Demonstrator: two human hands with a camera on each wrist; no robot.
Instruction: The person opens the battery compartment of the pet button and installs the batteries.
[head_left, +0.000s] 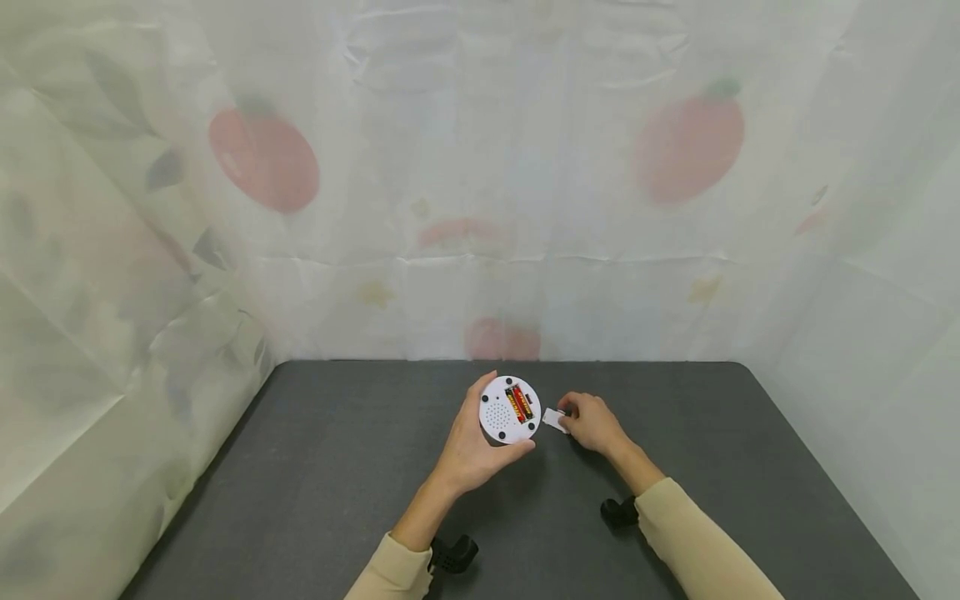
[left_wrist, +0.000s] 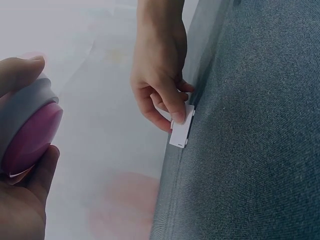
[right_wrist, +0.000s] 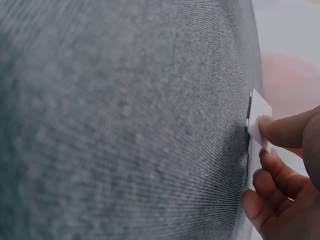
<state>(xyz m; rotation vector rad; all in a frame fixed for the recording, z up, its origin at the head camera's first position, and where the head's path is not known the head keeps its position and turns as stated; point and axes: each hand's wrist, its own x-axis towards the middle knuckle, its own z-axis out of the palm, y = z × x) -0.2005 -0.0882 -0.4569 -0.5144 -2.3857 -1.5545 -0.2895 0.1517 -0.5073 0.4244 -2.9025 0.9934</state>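
Observation:
A round white sound button (head_left: 498, 417) with a pink dome (left_wrist: 35, 137) is held by its edge between the thumb and fingers of my left hand (head_left: 472, 458). Its underside faces up toward the head camera, showing speaker holes, small dark feet and an uncovered battery slot. Two red, black and yellow batteries (head_left: 519, 403) lie side by side in that slot. Just right of the button, my right hand (head_left: 592, 423) pinches a small white battery cover (right_wrist: 259, 115) between thumb and fingers. A narrow gap separates cover and button in the head view.
Both hands are above a dark grey table (head_left: 337, 467) with a fabric-like surface. Pale curtains (head_left: 480, 167) printed with red fruit hang behind it and at both sides. Black wrist-worn devices (head_left: 455, 554) stick out beside the sleeves.

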